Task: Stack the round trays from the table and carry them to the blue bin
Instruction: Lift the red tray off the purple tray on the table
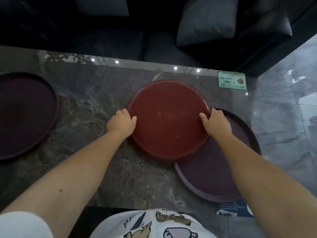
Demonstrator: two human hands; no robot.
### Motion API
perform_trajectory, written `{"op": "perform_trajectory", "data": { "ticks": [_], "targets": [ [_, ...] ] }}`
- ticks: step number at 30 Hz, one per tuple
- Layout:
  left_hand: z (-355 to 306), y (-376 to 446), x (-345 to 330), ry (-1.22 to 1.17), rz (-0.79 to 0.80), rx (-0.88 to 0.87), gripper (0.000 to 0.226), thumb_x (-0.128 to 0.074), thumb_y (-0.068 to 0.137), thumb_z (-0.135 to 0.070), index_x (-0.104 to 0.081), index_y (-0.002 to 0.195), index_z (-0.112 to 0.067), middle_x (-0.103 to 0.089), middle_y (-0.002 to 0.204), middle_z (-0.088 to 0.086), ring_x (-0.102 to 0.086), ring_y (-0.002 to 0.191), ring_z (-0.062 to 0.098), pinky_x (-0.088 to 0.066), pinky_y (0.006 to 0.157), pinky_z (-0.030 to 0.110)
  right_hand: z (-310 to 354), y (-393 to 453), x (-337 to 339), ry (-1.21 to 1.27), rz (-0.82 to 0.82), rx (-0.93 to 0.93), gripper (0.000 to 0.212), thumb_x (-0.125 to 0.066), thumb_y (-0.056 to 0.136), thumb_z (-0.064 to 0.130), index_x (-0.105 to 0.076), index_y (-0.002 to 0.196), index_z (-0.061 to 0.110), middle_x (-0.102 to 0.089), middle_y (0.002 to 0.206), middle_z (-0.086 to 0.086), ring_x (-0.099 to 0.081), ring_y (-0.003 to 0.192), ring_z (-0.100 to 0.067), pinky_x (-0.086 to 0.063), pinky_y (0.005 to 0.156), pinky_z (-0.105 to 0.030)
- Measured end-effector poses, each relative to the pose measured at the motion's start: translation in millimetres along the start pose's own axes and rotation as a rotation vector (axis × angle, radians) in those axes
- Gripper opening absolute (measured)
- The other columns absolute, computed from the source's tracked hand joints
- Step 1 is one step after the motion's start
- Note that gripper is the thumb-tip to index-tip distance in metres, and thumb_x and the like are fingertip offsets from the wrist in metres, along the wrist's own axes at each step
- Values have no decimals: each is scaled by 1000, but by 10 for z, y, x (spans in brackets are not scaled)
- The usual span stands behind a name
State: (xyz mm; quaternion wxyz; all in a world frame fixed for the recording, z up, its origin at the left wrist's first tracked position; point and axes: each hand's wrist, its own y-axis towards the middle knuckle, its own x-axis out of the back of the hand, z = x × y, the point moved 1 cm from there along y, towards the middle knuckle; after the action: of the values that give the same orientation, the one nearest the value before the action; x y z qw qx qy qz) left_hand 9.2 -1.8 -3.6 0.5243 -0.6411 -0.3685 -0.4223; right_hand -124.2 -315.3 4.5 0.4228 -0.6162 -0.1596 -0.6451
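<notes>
1. Closest in, a white printed shirt (154,225) fills the bottom edge, and two bare forearms reach out over the dark polished marble table (96,169).
2. At the near right, a round purple tray (214,179) lies flat on the table.
3. Dead centre, the round red tray (169,121) overlaps the purple tray's far-left edge.
4. The left hand (121,123) clamps the red tray's left rim, thumb on top; the right hand (217,123) grips the right rim, thumb inside.
5. Off to the left, a dark maroon round tray (25,115) sits well apart.
6. Far right corner, a green card (232,81).
7. Beyond, a black sofa (103,40) with a grey cushion (205,21).
</notes>
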Motion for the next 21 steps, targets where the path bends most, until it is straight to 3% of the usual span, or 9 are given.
{"op": "perform_trajectory", "data": {
  "ticks": [5, 11, 13, 17, 21],
  "targets": [
    [39, 177, 3, -174, 106, 163, 61, -43, 93, -52, -42, 127, -1, -51, 127, 22, -54, 109, 39, -41, 74, 42, -69, 104, -12, 72, 39, -105, 62, -38, 92, 59, -57, 112, 4, -62, 108, -18, -57, 98, -36, -44, 74, -40],
    [107, 296, -5, -534, 208, 246, 65, -54, 90, -49, -47, 128, 4, -56, 127, 21, -54, 114, 37, -42, 84, 36, -118, 189, 46, 464, 65, -238, 48, -63, 84, 52, -69, 95, 6, -69, 94, -12, -62, 89, -30, -48, 79, -39],
    [160, 313, 23, -681, 228, 250, 63, -58, 89, -47, -51, 126, 3, -58, 125, 19, -55, 112, 35, -44, 88, 37, -91, 183, 118, 619, 45, -273, 45, -70, 80, 46, -70, 99, 5, -69, 93, -9, -64, 87, -26, -50, 82, -39],
    [292, 320, 281, -761, 95, 217, 60, -60, 85, -52, -53, 119, -3, -57, 120, 10, -56, 106, 28, -47, 92, 40, 73, 177, 412, 780, 13, -223, 43, -74, 77, 46, -71, 101, 10, -70, 89, -4, -62, 69, -13, -45, 60, -27],
    [419, 224, 732, -921, -82, 104, 46, -65, 84, -49, -51, 111, -14, -60, 99, -5, -58, 85, 9, -43, 71, 24, 326, 145, 765, 968, -23, -134, 30, -73, 80, 43, -68, 93, 16, -66, 70, 6, -55, 50, -5, -44, 45, -23]
  ]
}}
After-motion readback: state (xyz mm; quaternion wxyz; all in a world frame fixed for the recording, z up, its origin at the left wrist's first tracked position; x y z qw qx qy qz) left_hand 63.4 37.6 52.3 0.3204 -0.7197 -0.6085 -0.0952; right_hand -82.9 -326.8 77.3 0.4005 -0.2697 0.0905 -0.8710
